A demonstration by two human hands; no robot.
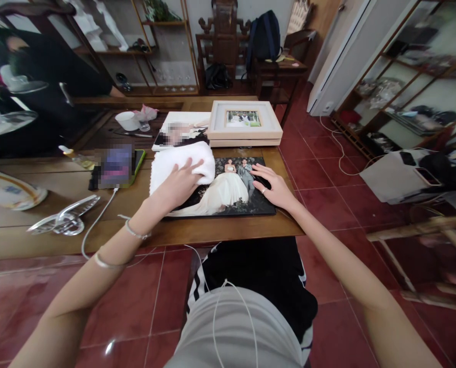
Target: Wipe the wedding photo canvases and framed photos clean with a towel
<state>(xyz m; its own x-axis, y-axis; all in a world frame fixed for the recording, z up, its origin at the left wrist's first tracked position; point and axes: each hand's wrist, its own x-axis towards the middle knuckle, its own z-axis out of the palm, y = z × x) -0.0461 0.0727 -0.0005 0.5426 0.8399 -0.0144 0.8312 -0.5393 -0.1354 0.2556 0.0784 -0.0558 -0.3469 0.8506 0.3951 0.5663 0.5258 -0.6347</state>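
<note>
A dark photo panel (231, 191) showing a couple in wedding clothes lies flat near the front edge of the wooden table (220, 230). My left hand (182, 181) presses a white cloth (174, 158) onto the panel's left part, fingers curled over the cloth. My right hand (271, 186) rests flat on the panel's right side with fingers spread, a ring on one finger.
A pale framed photo (244, 121) lies behind the panel, with another print (182, 130) to its left. A phone (116, 166) with a white cable, a cup (128, 120), a plate (9, 190) and a glass dish (65, 220) sit to the left. Shelves and a chair stand behind.
</note>
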